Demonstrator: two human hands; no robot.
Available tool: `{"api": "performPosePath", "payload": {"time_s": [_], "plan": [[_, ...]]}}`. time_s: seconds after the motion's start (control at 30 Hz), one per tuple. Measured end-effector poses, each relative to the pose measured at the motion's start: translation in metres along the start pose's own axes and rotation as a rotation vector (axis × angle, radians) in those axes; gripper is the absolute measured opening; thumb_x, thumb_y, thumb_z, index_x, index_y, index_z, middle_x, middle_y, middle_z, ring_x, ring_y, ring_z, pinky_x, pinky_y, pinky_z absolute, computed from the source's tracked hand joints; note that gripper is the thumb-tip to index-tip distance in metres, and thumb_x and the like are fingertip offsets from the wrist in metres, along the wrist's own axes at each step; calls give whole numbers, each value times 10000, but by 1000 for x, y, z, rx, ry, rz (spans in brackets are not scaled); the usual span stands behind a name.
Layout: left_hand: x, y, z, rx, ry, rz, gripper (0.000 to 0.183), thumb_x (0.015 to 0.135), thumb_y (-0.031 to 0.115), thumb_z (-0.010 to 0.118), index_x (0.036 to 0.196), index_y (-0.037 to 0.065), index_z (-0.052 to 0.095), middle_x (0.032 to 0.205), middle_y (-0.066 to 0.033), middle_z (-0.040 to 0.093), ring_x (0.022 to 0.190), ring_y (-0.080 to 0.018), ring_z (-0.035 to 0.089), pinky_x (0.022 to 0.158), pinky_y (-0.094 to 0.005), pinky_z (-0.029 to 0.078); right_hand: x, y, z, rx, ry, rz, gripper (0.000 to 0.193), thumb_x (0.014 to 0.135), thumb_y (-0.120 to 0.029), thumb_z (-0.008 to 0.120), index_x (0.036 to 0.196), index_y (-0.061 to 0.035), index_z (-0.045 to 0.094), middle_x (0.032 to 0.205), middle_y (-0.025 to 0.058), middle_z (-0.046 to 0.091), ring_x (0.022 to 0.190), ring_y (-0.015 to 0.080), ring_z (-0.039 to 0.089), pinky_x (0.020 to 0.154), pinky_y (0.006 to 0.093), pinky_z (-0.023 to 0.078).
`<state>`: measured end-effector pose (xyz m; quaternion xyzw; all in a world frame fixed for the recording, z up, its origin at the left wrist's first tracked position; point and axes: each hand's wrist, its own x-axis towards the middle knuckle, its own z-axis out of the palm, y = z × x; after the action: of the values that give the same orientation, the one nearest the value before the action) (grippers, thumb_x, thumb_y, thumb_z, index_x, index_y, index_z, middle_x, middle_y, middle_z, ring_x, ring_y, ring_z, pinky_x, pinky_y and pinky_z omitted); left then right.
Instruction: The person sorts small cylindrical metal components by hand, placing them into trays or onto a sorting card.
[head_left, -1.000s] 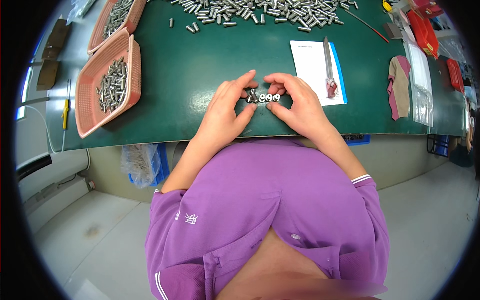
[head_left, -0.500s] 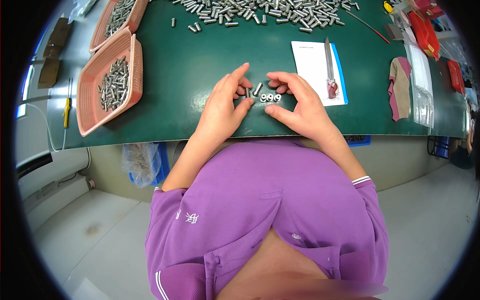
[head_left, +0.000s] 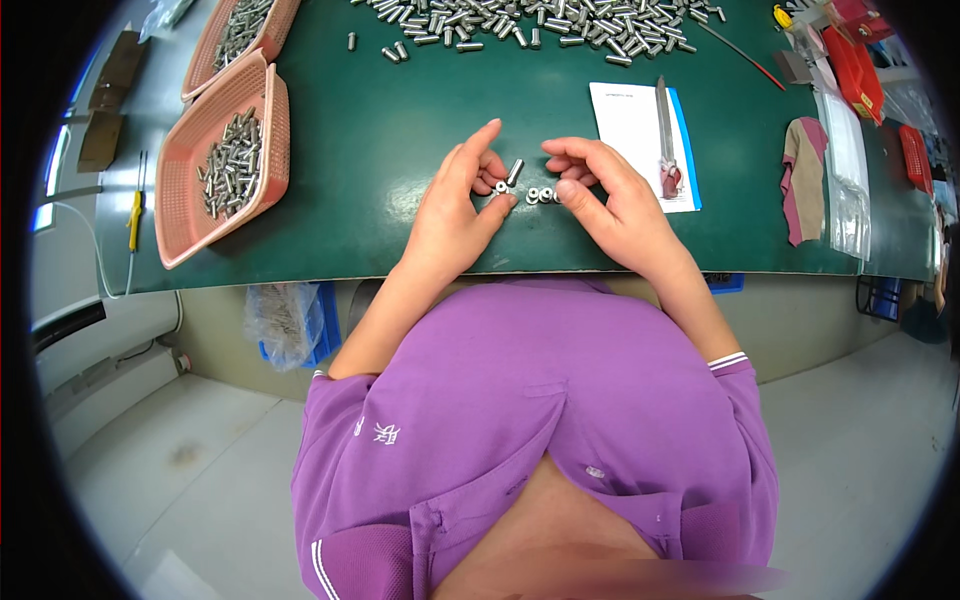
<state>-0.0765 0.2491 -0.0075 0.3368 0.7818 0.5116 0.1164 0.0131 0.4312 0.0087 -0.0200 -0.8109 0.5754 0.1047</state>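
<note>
Near the table's front edge, my left hand (head_left: 455, 200) has its thumb and curled fingers closed around a short metal pin (head_left: 501, 187), its ring-shaped end facing up. Another metal pin (head_left: 515, 171) lies slantwise just beyond that one. Between my hands, several similar pins stand in a short row, with the leftmost pin (head_left: 532, 196) fully in sight. My right hand (head_left: 615, 200) is loosely curled with thumb and index finger apart. Its thumb tip partly covers the rightmost pin of the row; whether it touches that pin, I cannot tell.
A large heap of metal pins (head_left: 560, 20) spreads across the far side of the green table (head_left: 400, 110). Two pink baskets (head_left: 275, 130) with pins stand at left. A knife (head_left: 664, 120) lies on a white booklet (head_left: 625, 115) at right, and beyond it a cloth piece (head_left: 803, 180).
The pin at my left fingers has turned so its end faces up, close to the lying pin. My right thumb has moved in over the row's rightmost pin. The view has shifted slightly.
</note>
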Motion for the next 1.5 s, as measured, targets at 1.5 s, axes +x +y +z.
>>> {"api": "performPosePath", "payload": {"time_s": [1.5], "plan": [[2,10,4,124,-90,145,704,701,-29,738,1347,88,482,972,-29,606,815,-161,538,773,-267,466,5,-11,-20,-377,-234,-80,284,742,-92,719,1003,-75,609,933,80,557,883,261,586,755,378,490]]}}
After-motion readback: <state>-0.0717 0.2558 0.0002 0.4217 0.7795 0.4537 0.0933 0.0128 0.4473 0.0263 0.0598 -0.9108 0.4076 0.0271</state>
